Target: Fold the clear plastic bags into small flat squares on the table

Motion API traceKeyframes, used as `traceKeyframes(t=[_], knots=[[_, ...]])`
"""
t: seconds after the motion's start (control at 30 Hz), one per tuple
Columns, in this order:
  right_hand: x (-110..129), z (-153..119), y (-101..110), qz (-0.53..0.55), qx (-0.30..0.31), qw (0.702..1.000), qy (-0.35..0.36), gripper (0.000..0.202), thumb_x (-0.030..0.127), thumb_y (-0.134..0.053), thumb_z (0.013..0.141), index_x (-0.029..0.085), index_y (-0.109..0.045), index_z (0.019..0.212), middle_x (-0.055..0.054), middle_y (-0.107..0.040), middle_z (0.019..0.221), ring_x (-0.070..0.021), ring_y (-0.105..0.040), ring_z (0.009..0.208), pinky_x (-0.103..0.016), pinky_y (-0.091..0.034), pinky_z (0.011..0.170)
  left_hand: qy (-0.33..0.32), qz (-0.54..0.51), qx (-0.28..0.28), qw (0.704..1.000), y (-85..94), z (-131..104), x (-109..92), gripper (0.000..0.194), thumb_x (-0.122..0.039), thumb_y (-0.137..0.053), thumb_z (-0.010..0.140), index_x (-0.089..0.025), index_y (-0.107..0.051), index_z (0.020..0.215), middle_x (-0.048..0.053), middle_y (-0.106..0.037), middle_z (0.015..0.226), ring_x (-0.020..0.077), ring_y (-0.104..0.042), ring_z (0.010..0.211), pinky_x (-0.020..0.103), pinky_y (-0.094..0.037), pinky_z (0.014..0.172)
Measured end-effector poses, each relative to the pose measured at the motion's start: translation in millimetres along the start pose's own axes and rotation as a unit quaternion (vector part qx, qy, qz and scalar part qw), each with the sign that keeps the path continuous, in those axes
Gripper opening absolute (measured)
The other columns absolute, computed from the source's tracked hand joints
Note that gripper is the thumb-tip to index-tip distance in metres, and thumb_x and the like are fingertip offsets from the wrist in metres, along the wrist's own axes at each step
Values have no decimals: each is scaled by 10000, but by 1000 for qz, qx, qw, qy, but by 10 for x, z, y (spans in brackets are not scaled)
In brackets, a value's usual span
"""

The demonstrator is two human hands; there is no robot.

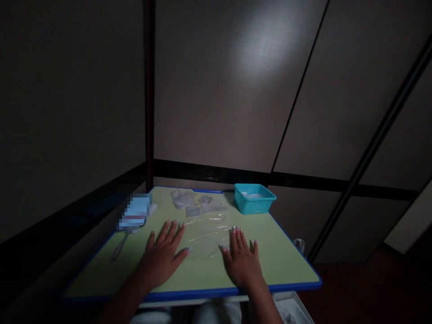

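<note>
A clear plastic bag (205,236) lies flat on the green tabletop (286,261). At its left edge rests my left hand (164,256), palm down with the fingers spread. My right hand (242,260) lies flat along the bag's right side, its fingertips touching or very close to the plastic. Neither hand grips anything. Beyond the bag, several small folded plastic packets (193,211) are grouped near the far side of the table.
A turquoise basket (254,206) with pale, see-through contents stands at the far right. At the left edge is a phone-like device (137,211), blurred out, with a strap (119,246). Dark panelled walls (216,112) rise behind the table's blue rim.
</note>
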State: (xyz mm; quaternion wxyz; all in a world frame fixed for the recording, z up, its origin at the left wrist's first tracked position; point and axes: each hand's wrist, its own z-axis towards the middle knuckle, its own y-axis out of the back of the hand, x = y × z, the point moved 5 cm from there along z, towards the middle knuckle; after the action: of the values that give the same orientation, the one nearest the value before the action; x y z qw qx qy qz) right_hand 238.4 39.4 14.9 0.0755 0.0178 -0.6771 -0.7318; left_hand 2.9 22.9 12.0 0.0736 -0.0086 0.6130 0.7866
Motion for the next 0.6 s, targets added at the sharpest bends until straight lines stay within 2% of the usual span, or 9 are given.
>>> traceKeyframes(t=[0.13,0.2,0.27,0.37,0.43,0.5,0.6], knots=[[-3,-5,-1,13,-13,1000,9,706,563,-90,848,116,-46,1392,-73,-22,1451,-205,17,1331,-520,50,1022,39,19,-10,999,71,48,0,615,-510,-370,823,-240,-250,1362,86,-165,1445,288,-28,1331,578,-31,1000],[-3,-4,-2,19,-23,999,12,737,591,-100,834,114,-46,1393,-84,-36,1448,-216,6,1331,-529,51,1019,20,1,-2,1000,124,75,-123,605,-522,-356,828,-210,-306,1344,107,-189,1436,281,-69,1330,558,-31,1015],[-4,1,-8,21,-30,999,13,762,608,-123,823,108,-52,1393,-98,-49,1446,-228,4,1330,-536,49,1017,-58,-50,33,996,164,101,-374,612,-558,-318,835,-228,-290,1350,85,-209,1433,248,-121,1327,499,-79,1043],[-3,14,-26,14,-29,999,18,761,596,-163,820,103,-73,1393,-99,-48,1445,-234,13,1329,-540,47,1017,-208,-127,103,964,185,144,-819,541,-534,-257,870,-317,-206,1363,-2,-155,1449,191,-135,1327,410,-162,1054],[-4,23,-38,11,-23,999,20,750,588,-162,822,106,-83,1392,-91,-47,1445,-231,8,1329,-543,45,1017,-245,-140,124,951,155,233,-983,532,-524,-231,882,-310,-190,1367,-2,-153,1448,183,-137,1327,405,-169,1053],[-8,29,-45,13,-16,1000,20,749,595,-142,820,114,-89,1392,-85,-50,1444,-231,-1,1329,-548,40,1016,-245,-130,142,950,73,365,-1011,548,-529,-220,883,-286,-178,1372,16,-166,1443,189,-146,1324,422,-180,1045],[-10,28,-43,18,-11,999,25,761,611,-125,814,118,-95,1393,-76,-47,1443,-235,-2,1329,-553,29,1017,-226,-106,134,959,-44,575,-857,546,-535,-187,885,-284,-179,1370,18,-161,1444,185,-142,1325,444,-146,1050]])
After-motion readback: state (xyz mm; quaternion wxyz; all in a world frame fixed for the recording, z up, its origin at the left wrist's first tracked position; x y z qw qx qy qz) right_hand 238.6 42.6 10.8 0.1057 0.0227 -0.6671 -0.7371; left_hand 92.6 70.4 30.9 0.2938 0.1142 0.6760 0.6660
